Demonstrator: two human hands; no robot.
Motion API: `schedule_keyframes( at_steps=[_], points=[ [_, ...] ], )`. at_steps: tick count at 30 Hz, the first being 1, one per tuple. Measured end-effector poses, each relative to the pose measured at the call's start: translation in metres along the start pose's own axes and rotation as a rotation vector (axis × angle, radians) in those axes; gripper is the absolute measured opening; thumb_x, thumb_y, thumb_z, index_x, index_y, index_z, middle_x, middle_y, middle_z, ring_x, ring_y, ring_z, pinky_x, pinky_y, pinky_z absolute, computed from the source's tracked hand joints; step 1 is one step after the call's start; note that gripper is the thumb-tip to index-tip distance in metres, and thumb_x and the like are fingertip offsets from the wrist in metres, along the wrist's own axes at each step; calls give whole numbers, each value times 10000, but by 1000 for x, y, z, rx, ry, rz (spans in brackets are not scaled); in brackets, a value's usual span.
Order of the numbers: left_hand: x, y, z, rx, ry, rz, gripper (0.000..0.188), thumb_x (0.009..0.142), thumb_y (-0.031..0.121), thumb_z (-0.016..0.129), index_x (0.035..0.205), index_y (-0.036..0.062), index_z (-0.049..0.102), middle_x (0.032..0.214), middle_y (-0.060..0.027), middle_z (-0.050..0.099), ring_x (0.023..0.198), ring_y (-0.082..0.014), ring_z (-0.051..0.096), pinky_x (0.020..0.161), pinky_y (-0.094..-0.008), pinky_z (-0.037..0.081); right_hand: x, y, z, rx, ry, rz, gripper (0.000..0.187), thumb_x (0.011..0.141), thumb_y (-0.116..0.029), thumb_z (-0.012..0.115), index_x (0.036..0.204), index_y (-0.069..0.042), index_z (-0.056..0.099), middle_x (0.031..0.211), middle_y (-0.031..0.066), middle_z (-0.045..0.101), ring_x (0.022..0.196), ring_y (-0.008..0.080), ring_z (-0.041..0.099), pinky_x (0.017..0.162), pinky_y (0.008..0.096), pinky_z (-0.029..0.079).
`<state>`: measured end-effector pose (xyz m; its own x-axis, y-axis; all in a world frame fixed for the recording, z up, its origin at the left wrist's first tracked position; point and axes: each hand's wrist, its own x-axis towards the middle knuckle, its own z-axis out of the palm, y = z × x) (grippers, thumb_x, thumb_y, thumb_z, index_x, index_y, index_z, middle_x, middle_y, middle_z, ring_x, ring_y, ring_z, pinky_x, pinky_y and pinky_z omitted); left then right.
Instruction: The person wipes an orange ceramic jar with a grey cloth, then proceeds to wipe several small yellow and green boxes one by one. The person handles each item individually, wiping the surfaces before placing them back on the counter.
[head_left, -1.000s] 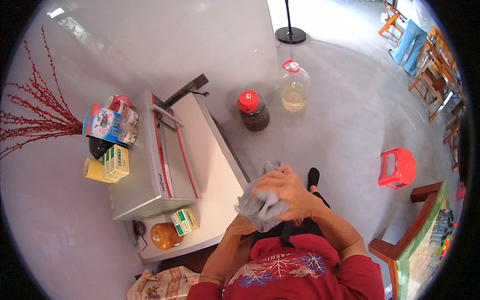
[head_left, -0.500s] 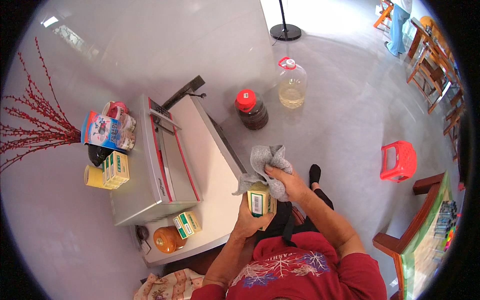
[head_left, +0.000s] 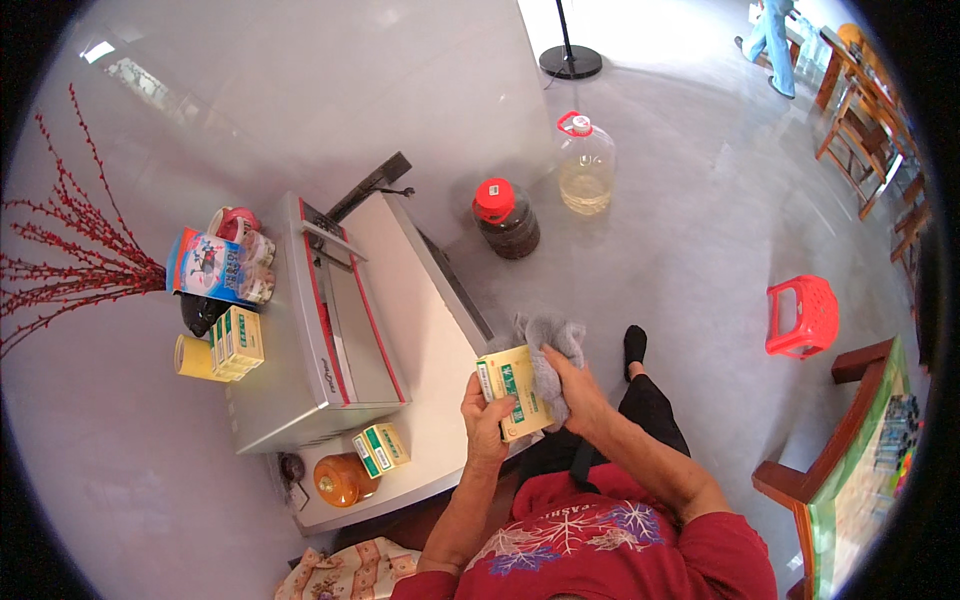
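- Box [head_left: 517, 391], yellow-green: gripped in left hand [head_left: 483, 418], fingers curled round its edge.
- Right hand [head_left: 575, 393]: fingers closed on grey cloth [head_left: 548, 352], pressed against box.

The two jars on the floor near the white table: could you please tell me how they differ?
The dark jar is squat, with dark contents and a wide red lid; the clear jug is taller, holds pale yellowish liquid low down, and has a small cap with a red handle. Both stand upright on the grey floor.
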<state>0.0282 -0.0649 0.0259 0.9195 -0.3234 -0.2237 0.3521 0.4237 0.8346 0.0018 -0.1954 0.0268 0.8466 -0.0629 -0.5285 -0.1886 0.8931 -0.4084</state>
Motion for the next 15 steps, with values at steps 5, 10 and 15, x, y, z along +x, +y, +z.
schedule_keyframes(
  at_steps=[5,10,15],
  points=[
    [7,10,-4,-13,11,182,395,724,-10,518,1117,-27,482,1008,-114,604,883,-183,607,797,-303,497,-27,38,-11,-226,-95,-111,317,878,-200,588,1123,-4,541,1008,52,596,900,133,570,795,274,473],
    [2,14,5,245,64,206,513,782,-30,489,1278,7,366,1134,-125,534,1013,-180,534,895,-291,414,-13,12,-8,-410,-219,-196,322,860,-157,606,1136,-10,529,1006,52,599,921,140,571,812,284,470],
    [0,26,25,326,43,298,650,797,-44,489,1375,78,218,1228,-129,444,1108,-189,459,970,-319,347,6,-6,-6,-863,-341,-603,387,816,-138,644,1154,-7,511,1114,96,584,980,152,556,886,301,429]
  ],
)
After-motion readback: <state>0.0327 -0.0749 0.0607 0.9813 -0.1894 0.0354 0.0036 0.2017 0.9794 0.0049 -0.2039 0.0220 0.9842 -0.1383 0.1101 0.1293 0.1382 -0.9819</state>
